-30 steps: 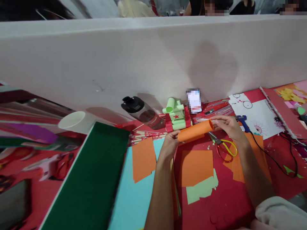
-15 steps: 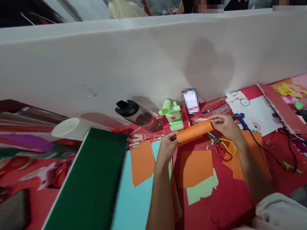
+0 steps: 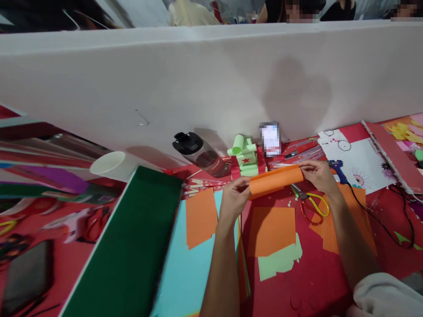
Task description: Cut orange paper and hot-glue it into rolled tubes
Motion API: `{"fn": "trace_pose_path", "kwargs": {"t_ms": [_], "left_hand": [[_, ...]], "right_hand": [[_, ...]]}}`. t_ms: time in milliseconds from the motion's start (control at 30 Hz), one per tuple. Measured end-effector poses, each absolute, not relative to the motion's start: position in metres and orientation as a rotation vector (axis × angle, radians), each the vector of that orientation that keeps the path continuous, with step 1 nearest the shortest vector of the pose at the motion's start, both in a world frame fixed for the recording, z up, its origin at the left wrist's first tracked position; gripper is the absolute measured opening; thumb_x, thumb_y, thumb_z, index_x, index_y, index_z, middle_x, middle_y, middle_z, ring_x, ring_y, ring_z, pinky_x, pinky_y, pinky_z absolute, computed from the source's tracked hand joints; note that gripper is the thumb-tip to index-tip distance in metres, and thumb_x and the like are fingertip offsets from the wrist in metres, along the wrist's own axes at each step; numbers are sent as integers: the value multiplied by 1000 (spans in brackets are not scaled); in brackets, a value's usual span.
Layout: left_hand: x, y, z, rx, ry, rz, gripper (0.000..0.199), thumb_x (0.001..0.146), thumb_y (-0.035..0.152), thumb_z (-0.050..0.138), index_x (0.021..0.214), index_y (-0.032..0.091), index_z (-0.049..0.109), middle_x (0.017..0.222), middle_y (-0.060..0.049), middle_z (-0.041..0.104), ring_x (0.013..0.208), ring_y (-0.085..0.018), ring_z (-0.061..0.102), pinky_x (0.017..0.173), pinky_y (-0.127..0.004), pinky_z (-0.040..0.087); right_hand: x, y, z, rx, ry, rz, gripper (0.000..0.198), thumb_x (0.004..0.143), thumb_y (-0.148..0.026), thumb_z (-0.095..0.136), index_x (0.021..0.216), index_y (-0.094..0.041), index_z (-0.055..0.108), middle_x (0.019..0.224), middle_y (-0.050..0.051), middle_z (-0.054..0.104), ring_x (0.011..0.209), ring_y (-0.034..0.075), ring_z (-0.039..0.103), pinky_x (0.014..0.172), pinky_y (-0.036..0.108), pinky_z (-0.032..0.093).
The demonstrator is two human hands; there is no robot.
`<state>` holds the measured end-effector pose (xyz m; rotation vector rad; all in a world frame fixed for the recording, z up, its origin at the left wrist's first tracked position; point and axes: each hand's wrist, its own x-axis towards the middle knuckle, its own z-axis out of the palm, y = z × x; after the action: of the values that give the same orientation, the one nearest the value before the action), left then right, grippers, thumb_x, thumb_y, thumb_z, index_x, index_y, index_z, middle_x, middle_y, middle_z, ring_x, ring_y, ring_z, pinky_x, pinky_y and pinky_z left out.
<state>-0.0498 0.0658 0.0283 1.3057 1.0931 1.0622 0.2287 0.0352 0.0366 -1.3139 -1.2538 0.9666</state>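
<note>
Between my two hands a sheet of orange paper (image 3: 276,181) is curled into a loose roll, held above the red table. My left hand (image 3: 235,196) pinches its left end, and my right hand (image 3: 317,175) grips the right end. Below the roll lie a flat orange sheet (image 3: 272,231) and a torn light green piece of paper (image 3: 280,259). Scissors (image 3: 312,204) with red and yellow handles rest by my right wrist. Just behind the roll stands a light green paper model (image 3: 246,157) with a red star.
A dark bottle (image 3: 201,154), a white cup (image 3: 110,167) and a phone (image 3: 271,140) stand along the white partition (image 3: 198,83). A green box (image 3: 128,246) occupies the left. On the right are a blue glue gun (image 3: 339,169), its black cord and stacked orange sheets (image 3: 355,215).
The view has shifted, so most things appear further right. Both hands still hold the orange paper, whose upper edge now shows as a more open curl.
</note>
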Motion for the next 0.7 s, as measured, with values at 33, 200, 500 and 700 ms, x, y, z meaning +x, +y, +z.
{"fn": "trace_pose_path", "kwargs": {"t_ms": [33, 200, 500, 700], "left_hand": [[-50, 66, 28, 1314, 1093, 1077, 16, 68, 28, 82, 78, 17, 76, 73, -3, 77, 66, -17, 70, 63, -23, 55], [-50, 67, 23, 1332, 1084, 1118, 19, 67, 27, 81, 83, 17, 77, 71, -1, 77, 63, -15, 68, 60, -22, 55], [-57, 65, 15, 1600, 1092, 1199, 14, 79, 23, 70, 90, 19, 79, 82, -3, 81, 71, -16, 75, 67, -22, 59], [-65, 60, 19, 1978, 1101, 1303, 29, 82, 13, 62, 103, 23, 80, 89, -1, 82, 78, -15, 78, 74, -21, 61]], "right_hand": [[229, 35, 35, -1305, -1259, 968, 23, 79, -34, 76, 96, -20, 80, 98, 7, 82, 94, 25, 79, 84, 34, 63], [232, 36, 30, -1302, -1237, 964, 24, 76, -36, 80, 94, -20, 80, 96, 7, 82, 93, 25, 78, 83, 34, 63], [236, 36, 28, -1270, -1258, 1004, 24, 72, -34, 82, 93, -21, 81, 93, 7, 82, 88, 24, 78, 80, 33, 62], [242, 31, 33, -1255, -1287, 1002, 29, 72, -33, 83, 98, -21, 80, 90, 5, 82, 86, 22, 78, 78, 32, 62]]}}
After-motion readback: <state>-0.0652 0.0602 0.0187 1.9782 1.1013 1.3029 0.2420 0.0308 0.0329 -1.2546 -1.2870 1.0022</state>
